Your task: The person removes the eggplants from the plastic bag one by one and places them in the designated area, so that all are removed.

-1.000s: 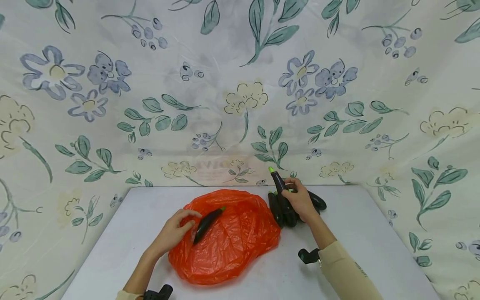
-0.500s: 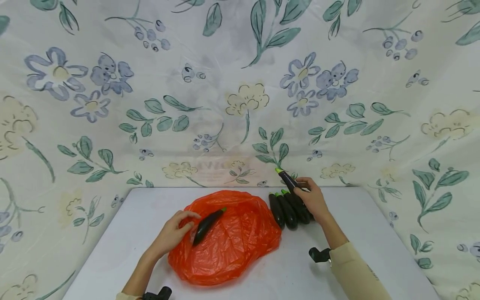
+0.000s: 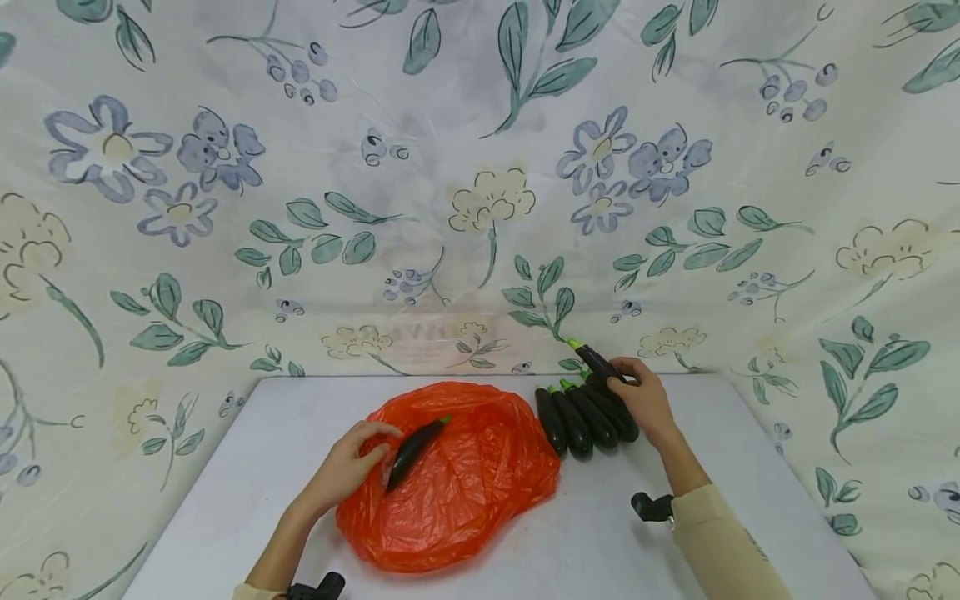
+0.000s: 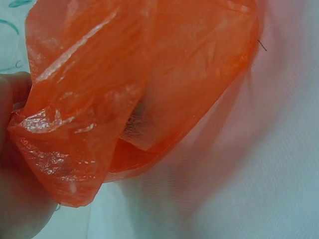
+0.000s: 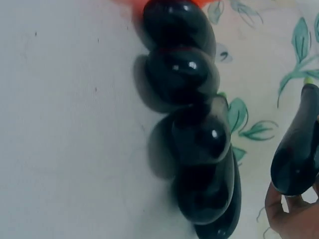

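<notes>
A red plastic bag [image 3: 465, 500] lies spread on the white table, with one dark eggplant [image 3: 414, 452] on its left part; whether that one is inside the mouth cannot be told. My left hand [image 3: 341, 467] pinches the bag's left edge, and the left wrist view shows the gathered plastic [image 4: 60, 149] at thumb and finger. At the right, my right hand [image 3: 645, 400] grips another eggplant [image 3: 594, 360], its green stem end pointing up and left. Below it, several eggplants [image 3: 576, 421] lie side by side, touching, just right of the bag.
A white table [image 3: 720, 467] carries everything. Behind it and at both sides hangs a floral cloth [image 3: 480, 275], close to the back edge. Each wrist wears a black camera; the right wrist camera [image 3: 651, 507] hangs over the table's right part.
My right hand has moved right with the eggplant it grips, passing along the row and uncovering more of it. My left hand and the bag have stayed in place.
</notes>
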A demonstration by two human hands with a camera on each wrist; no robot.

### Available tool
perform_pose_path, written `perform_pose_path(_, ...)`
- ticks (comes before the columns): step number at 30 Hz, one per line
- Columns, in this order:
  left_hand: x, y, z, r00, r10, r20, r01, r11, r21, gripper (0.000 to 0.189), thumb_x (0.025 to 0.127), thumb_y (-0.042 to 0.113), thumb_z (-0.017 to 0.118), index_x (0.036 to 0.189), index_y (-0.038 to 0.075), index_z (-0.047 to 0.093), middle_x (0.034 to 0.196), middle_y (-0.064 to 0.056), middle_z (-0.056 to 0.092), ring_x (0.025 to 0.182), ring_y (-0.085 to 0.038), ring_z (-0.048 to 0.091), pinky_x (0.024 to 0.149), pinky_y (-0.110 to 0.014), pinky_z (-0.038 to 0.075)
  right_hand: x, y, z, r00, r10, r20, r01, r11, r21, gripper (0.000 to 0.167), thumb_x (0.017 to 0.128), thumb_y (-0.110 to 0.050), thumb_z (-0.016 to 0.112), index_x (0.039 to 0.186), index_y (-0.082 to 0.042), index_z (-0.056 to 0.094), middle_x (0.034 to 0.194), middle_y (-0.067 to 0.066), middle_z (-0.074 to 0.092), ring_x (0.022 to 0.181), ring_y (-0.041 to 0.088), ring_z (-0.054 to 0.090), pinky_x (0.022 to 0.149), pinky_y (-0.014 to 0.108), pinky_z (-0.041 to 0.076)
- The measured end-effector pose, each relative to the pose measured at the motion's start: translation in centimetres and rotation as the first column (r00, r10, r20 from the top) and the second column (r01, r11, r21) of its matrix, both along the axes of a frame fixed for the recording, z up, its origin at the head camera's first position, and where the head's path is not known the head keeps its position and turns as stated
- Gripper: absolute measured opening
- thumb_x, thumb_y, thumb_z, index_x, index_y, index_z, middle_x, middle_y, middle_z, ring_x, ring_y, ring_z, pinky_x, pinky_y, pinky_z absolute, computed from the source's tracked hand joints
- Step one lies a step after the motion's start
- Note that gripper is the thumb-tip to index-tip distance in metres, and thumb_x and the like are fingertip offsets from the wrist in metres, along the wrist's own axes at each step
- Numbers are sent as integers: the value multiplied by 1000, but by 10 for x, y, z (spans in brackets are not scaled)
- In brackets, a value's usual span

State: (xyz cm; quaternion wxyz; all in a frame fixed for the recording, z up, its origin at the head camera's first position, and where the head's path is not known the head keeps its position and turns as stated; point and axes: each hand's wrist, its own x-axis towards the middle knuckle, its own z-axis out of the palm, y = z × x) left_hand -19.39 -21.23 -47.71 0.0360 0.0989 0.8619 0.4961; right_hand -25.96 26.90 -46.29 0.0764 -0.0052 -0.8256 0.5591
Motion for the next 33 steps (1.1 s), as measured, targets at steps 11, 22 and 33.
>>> perform_pose_path(11,2,0,5,999,-1,-36,0,999,-33,24,101,7,55,121,15,66,121,-10,54,110,-29,51,92,-46,55,-4,18,-4,998,-52,17,52,999,9,45,97,-20,60,140,-9,54,141,16,55,126,33,51,101,44,41)
perform_pose_path(22,1,0,2,1000,-1,4,1,1000,14,25,101,6,53,123,12,64,119,-13,50,91,-26,56,75,-33,56,-7,35,-3,994,-86,60,79,991,110,49,98,-24,59,143,-7,51,142,24,52,125,39,54,103,49,44)
perform_pose_path(33,4,-1,4,999,10,-34,-11,1000,-29,24,100,7,55,120,16,66,119,-10,53,108,-28,52,91,-44,55,-6,45,-8,987,-141,78,127,979,161,51,98,-24,60,145,-8,48,139,24,54,120,38,57,87,39,50)
